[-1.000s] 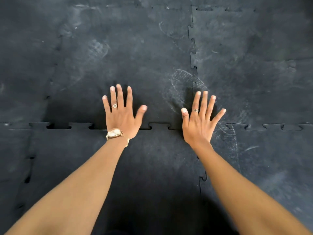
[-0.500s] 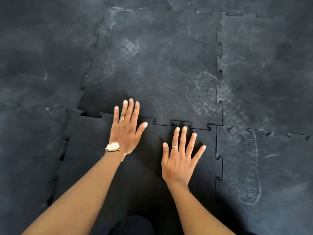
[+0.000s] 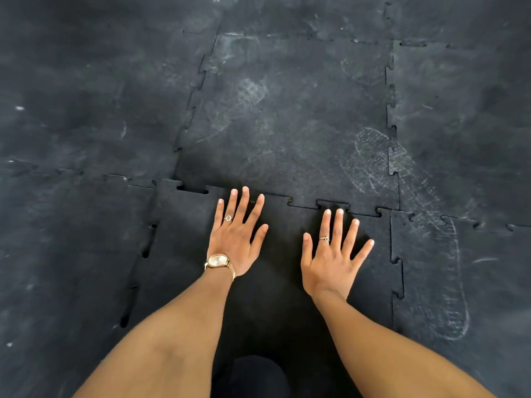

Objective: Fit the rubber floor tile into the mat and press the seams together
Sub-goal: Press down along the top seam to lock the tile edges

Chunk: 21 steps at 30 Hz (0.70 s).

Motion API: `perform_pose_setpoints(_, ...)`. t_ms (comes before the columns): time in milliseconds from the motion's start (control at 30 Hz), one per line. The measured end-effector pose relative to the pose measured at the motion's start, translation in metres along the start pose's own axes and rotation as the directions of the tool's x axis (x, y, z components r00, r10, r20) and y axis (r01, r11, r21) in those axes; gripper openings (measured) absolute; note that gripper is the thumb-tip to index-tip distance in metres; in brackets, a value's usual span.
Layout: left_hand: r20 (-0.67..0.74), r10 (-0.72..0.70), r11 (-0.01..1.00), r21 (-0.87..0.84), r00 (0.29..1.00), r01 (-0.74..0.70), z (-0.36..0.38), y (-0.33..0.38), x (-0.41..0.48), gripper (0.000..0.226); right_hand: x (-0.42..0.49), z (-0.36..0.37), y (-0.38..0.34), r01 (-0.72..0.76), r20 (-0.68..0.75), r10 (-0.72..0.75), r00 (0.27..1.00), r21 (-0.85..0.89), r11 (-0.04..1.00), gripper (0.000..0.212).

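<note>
Pressing tile (image 3: 184,254), left hand (image 3: 237,239), right hand (image 3: 333,259) flat, dusty footprint (image 3: 382,165) beyond

The floor is covered by a black rubber mat (image 3: 86,90) made of interlocking tiles with toothed edges. A darker, cleaner rubber floor tile (image 3: 275,305) is laid in the near middle, flat among the others. Along its far seam (image 3: 304,205) the teeth are mostly meshed, though an open slot (image 3: 192,190) is left at the far-left corner. Small gaps are seen along its left seam (image 3: 143,254); the right seam (image 3: 398,277) is closed more tightly. Pale dusty shoe prints (image 3: 373,159) are marked on the surrounding tiles, to the far and right.
</note>
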<state>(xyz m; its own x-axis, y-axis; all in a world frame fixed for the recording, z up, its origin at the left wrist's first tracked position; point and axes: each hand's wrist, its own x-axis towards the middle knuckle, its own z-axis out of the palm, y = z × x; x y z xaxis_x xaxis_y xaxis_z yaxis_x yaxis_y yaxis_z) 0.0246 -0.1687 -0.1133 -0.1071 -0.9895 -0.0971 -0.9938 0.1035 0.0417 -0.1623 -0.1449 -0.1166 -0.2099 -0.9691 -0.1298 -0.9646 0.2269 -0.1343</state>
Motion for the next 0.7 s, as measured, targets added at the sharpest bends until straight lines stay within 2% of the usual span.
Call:
perform_pose_setpoints(133,-0.025,-0.038,0.998,0.041,0.999,0.039,-0.002,0.002,0.001,0.061,-0.001,-0.001,0.001,0.010,-0.020,-0.010,1.000,0.013,1.000,0.064)
perform_pose_setpoints(300,-0.075,-0.238,0.967,0.071,0.968,0.243,-0.001,0.006,-0.005,0.087,-0.003,-0.001,0.001,0.022,-0.032,-0.022,0.999,-0.004,1.000,0.064)
perform_pose_setpoints(533,-0.094,-0.220,0.975,-0.064,0.971,0.215,0.001,0.000,-0.004,0.091,-0.003,0.000,0.001,0.019,-0.049,-0.020,0.999,-0.015,1.000,0.063)
perform_pose_setpoints(700,-0.169,-0.216,0.963,-0.202,0.962,0.180,0.002,-0.008,-0.001,0.072,-0.004,0.001,0.000,-0.005,-0.065,0.002,0.998,-0.048,0.999,0.066)
